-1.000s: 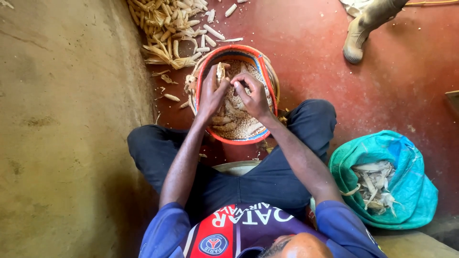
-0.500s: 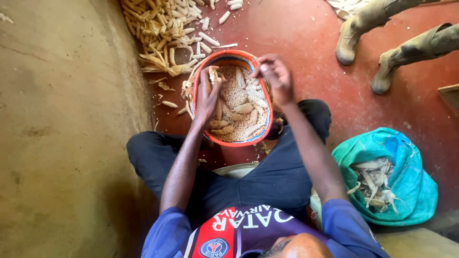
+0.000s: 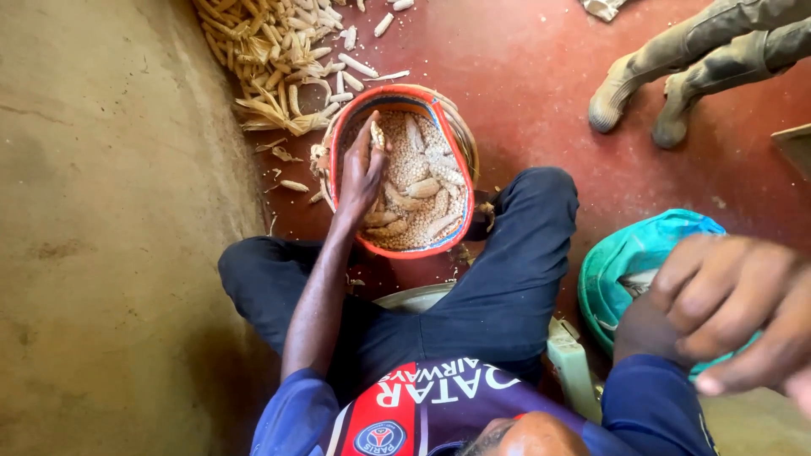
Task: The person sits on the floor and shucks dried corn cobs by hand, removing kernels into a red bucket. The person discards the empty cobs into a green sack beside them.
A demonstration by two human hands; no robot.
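Orange-rimmed basin [image 3: 345, 143]: round, on the red floor [image 3: 541, 76] between the person's knees, filled with loose pale kernels and several stripped cobs. Left hand [image 3: 361, 173]: grip clamped on a maize cob [image 3: 377, 135] held over the kernels at the basin's left rim. Right hand [image 3: 726, 317]: raised close to the camera, blurred, fingers curled, grip contents cannot be told. Husk pile [image 3: 270, 59] touches the basin's upper left; wall close on that side. Teal sack [image 3: 629, 253] near right; another person's boots [image 3: 642, 97] well apart.
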